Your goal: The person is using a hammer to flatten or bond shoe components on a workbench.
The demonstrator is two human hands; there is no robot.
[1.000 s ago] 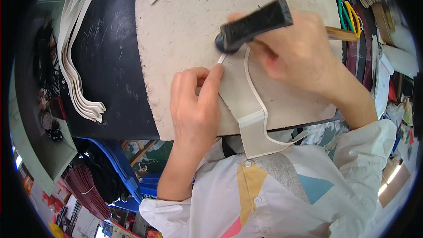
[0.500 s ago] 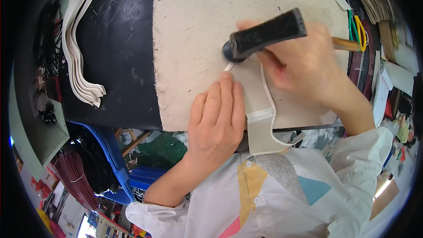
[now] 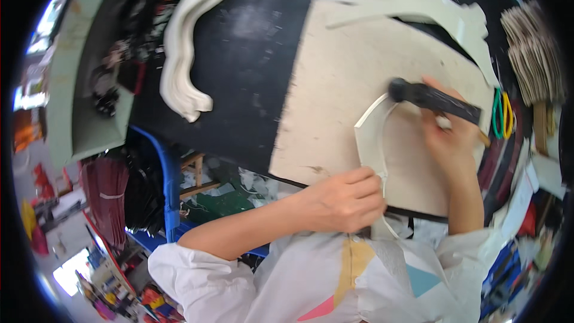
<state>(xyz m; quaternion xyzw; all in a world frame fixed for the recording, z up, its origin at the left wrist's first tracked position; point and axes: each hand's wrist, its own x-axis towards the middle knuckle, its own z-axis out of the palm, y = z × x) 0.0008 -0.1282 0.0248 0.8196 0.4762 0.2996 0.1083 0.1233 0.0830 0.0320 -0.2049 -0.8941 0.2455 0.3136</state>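
Observation:
My right hand is wrapped round the handle of a hammer, whose black head lies sideways above the board. The hammer's round face is at the far end of a curved cream piece with a pale edging; whether they touch, I cannot tell. My left hand is closed on the near part of this piece, fingers curled, by the board's near edge. The piece's lower end hangs past that edge, partly behind my left hand. Beneath it lies a beige board.
More cream pieces overlap the board's far edge. A bundle of long cream strips lies on the black tabletop at left. Scissors with green and yellow handles and a stack of beige pieces are at right.
My view has shifted, so the board appears turned and further right. My left hand has gone from lying flat on the cream piece to gripping its near part. The hammer stays in my right hand.

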